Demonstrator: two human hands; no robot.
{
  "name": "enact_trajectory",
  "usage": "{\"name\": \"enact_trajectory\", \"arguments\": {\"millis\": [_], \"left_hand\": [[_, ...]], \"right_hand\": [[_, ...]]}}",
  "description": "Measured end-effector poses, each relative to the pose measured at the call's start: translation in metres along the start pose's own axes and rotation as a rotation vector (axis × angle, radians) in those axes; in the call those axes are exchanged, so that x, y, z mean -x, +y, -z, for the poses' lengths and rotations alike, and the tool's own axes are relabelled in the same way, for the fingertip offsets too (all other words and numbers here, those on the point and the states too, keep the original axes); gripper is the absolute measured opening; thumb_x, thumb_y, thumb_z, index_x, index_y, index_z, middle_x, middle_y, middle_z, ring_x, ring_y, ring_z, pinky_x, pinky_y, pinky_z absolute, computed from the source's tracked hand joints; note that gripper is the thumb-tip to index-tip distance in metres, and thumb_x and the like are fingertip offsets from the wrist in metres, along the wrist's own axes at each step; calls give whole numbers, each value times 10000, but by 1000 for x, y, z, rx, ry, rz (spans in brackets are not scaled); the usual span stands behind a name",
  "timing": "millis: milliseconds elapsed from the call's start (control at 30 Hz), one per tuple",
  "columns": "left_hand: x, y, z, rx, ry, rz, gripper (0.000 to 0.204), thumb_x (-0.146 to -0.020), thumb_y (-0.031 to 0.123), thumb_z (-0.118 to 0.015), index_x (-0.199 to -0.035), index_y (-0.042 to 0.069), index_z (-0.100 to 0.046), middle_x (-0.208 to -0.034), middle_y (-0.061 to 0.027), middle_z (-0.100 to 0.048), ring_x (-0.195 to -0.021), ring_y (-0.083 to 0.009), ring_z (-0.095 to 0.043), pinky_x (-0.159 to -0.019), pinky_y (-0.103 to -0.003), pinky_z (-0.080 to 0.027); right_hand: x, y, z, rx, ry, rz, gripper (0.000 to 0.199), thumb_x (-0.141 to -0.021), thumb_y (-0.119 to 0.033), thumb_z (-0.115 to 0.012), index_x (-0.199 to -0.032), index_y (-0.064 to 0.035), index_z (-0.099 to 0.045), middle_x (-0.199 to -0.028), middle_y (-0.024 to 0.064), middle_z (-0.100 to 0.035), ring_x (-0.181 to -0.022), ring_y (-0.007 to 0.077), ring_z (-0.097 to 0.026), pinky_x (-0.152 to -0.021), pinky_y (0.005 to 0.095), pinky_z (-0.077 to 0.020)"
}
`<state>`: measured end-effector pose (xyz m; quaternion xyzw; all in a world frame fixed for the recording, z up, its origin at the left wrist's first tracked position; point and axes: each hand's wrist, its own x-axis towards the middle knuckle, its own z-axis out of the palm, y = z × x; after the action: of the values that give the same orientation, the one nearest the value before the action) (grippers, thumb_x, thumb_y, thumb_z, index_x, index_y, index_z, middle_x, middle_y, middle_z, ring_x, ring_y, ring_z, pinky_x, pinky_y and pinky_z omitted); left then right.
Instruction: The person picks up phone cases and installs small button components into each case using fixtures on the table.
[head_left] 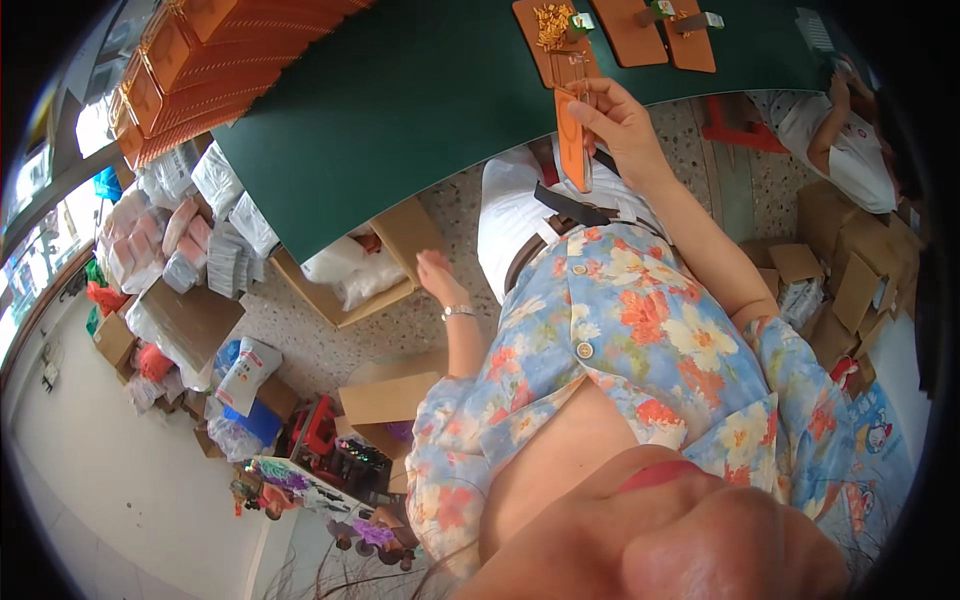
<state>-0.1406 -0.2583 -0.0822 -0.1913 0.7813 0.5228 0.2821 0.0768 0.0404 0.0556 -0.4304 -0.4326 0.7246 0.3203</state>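
My right hand (615,120) is closed on a slim orange case (571,140), pinching its upper end between thumb and fingers. The case hangs upright at the near edge of the green table (400,130), and clear plastic shows along its side. Low on the left, my left hand (437,277), with a watch on its wrist, is beside an open cardboard box (410,240). Its fingers look loosely apart, with nothing visible in them. Just beyond my right hand lies an orange-brown board (535,55) with a heap of small gold pieces (553,25).
Two more orange-brown boards (632,40) lie farther right, with small green-and-grey blocks on them. Stacked orange cases (190,75) fill the table's far left. Plastic-wrapped packs (150,225) and cartons crowd the left floor. At the far right sits another person (840,140) near more cardboard boxes (850,240).
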Motion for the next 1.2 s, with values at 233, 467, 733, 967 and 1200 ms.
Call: {"name": "enact_trajectory", "arguments": {"millis": [233,467,733,967,1200], "left_hand": [[118,104,-167,-322,-1106,-513,825,-840,234,-724,-1473,-15,-256,-1375,-151,-472,-1182,-219,-545,-975,-339,-460],[132,96,-211,-321,-1205,-143,923,-769,198,-795,-1464,-34,-233,-1334,-147,-465,-1173,-193,-537,-957,-342,-477],[119,127,-194,-153,-1030,-75,782,-836,163,-695,-1472,16,-264,-1269,-120,-483,-1123,-211,-549,-911,-359,-520],[111,145,-203,-26,-1025,-2,870,-769,149,-777,-1462,4,-271,-1184,-87,-513,-1098,-181,-537,-888,-313,-514],[110,150,-198,-52,-1059,-142,736,-844,277,-674,-1438,-1,-339,-1243,-126,-528,-1087,-211,-583,-903,-349,-526]], "right_hand": [[2,7,-5,-60,-41,-29,202,-928,-169,-658,-1092,-58,-617,-761,-33,-593,-604,24,-523,-538,172,-416],[-21,11,12,-21,-136,-179,270,-917,-137,-668,-1156,-27,-607,-820,-18,-614,-729,31,-574,-629,180,-454],[-69,-17,30,716,153,425,237,-925,-87,-633,-1157,-39,-647,-1065,29,-592,-835,71,-565,-686,194,-459],[-87,-15,-10,723,-68,374,231,-903,-96,-660,-1128,-47,-669,-1152,51,-579,-915,101,-525,-781,229,-424],[-85,-15,-10,409,-146,234,220,-934,-53,-594,-1140,-27,-665,-1190,74,-577,-985,106,-546,-806,238,-439]]}}
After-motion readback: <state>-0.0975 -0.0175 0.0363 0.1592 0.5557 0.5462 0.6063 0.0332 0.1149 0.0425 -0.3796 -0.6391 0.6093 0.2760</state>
